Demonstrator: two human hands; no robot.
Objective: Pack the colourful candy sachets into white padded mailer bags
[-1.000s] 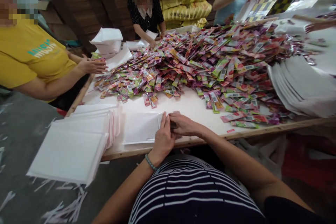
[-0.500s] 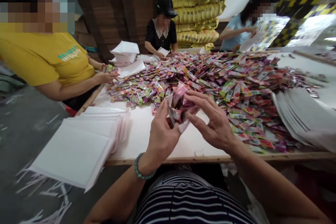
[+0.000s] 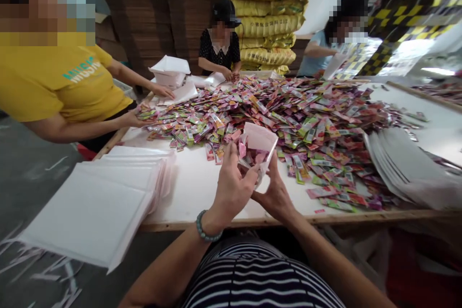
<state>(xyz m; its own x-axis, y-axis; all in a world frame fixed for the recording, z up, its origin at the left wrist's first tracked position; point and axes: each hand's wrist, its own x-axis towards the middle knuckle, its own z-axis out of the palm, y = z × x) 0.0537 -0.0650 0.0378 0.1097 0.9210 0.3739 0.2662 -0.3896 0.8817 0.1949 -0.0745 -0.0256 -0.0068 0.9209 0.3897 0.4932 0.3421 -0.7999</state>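
Above the table's near edge, a white paper bag [image 3: 262, 137] is held with its mouth up, and pink sachets [image 3: 249, 158] show inside it. My left hand [image 3: 233, 190], with a bead bracelet at the wrist, wraps the bag's left side, its thumb across the front by the sachets. My right hand [image 3: 277, 195] grips the bag from the right and below, its fingers partly hidden behind it. Just beyond both hands spreads a large heap of small colourful sachets [image 3: 306, 106].
White padded envelopes [image 3: 90, 192] lie stacked at left, overhanging the table edge. A fanned stack of white sheets [image 3: 407, 168] is at right. Three co-workers stand around the table [image 3: 195, 187]; one in a yellow shirt [image 3: 72, 86] reaches into the heap. Yellow sacks [image 3: 274, 24] rise behind.
My right hand has moved from above the sachets down to the bag's right side. The bag now tilts so its white inner face shows. The yellow-shirted co-worker's hands have moved apart.
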